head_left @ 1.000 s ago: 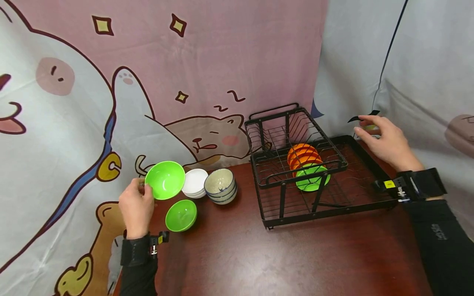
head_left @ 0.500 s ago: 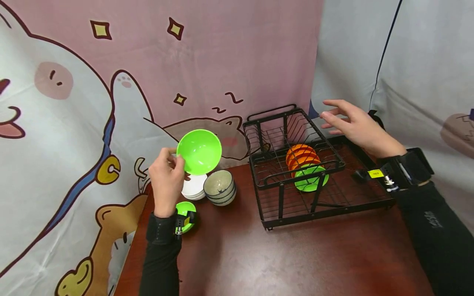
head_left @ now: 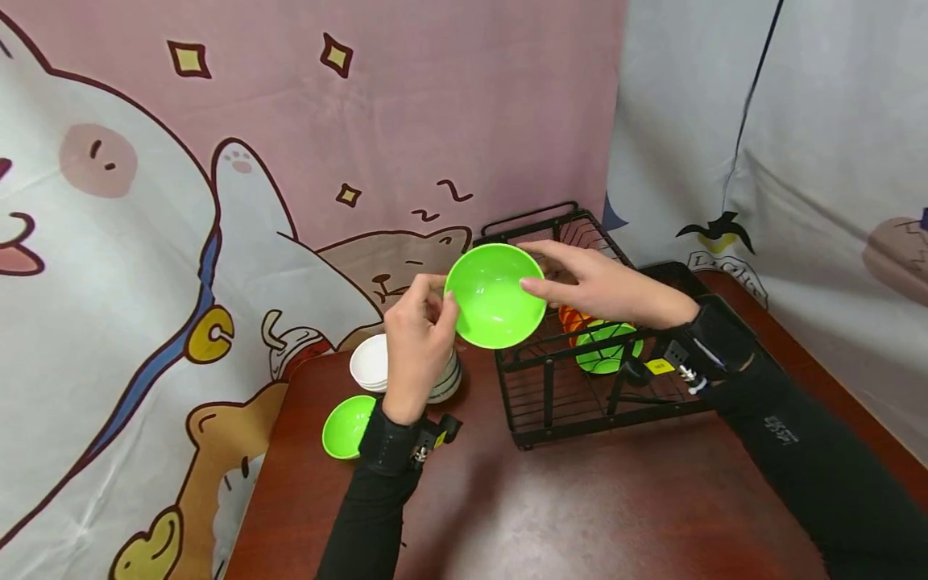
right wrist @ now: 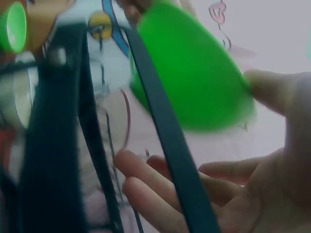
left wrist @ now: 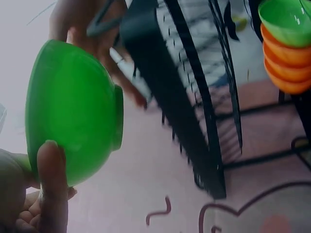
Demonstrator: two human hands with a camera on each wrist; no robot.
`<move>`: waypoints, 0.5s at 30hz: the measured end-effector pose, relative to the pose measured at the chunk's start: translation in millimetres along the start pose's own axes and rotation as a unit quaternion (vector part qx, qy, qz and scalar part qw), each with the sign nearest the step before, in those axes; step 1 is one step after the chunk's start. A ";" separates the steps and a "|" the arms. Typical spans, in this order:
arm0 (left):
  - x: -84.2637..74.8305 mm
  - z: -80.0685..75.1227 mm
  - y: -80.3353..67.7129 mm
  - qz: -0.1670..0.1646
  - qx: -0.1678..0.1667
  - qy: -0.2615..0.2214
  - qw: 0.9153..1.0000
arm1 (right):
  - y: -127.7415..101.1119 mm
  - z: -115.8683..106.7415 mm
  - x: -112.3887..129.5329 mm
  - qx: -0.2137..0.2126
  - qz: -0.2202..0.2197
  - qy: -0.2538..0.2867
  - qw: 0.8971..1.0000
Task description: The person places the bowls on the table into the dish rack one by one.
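My left hand [head_left: 420, 342] pinches a bright green bowl [head_left: 493, 298] by its left rim and holds it up in front of the dish rack [head_left: 616, 421]. The left wrist view has this bowl [left wrist: 73, 111] side on, with the left thumb [left wrist: 52, 165] against its outer wall. My right hand [head_left: 605, 286] has come to the opposite side. Its thumb [right wrist: 269, 90] is right at the rim, while the other fingers [right wrist: 150, 189] spread loosely below the bowl, apart from it.
Orange bowls [head_left: 569, 321] and another green bowl [head_left: 605, 354] stand in the black rack's lower level. On the table [head_left: 580, 499], left of the rack, are a green bowl [head_left: 346, 427], stacked white dishes [head_left: 370, 362] and patterned bowls [head_left: 445, 383], partly hidden by my left hand.
My left hand has carried the green bowl rightward from above the table's left side to the rack's front. My right hand has moved left from the rack's far side to meet the bowl.
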State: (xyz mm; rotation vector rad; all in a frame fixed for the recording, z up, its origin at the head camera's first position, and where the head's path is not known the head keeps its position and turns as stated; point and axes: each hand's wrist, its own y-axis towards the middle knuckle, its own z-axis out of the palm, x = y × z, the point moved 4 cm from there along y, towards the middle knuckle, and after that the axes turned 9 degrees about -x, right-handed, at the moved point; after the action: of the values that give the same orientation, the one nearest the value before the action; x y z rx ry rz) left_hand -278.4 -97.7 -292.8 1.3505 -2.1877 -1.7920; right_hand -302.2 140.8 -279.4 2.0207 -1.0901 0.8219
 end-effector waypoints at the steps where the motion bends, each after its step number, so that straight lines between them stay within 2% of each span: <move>1: -1.7 2.3 -1.5 0.001 0.006 -0.002 1.000 | 0.7 4.5 1.3 0.000 -0.006 -0.003 1.000; 4: -4.8 6.6 -4.4 0.001 0.019 -0.006 1.000 | 2.2 13.8 3.6 -0.018 -0.011 -0.010 1.000; 8: -5.3 7.0 -3.6 -0.007 0.021 -0.008 1.000 | 4.5 18.1 4.4 -0.051 0.003 -0.004 0.999; 15: -2.3 7.9 -4.5 -0.017 0.033 -0.012 0.999 | 8.5 20.5 1.4 -0.068 0.041 -0.005 0.997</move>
State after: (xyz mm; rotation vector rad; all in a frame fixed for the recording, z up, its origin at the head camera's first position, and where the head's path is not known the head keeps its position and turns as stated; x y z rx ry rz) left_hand -278.2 -89.9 -298.1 1.3953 -2.2691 -1.7716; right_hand -304.8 120.3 -287.6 1.8795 -1.2081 0.7595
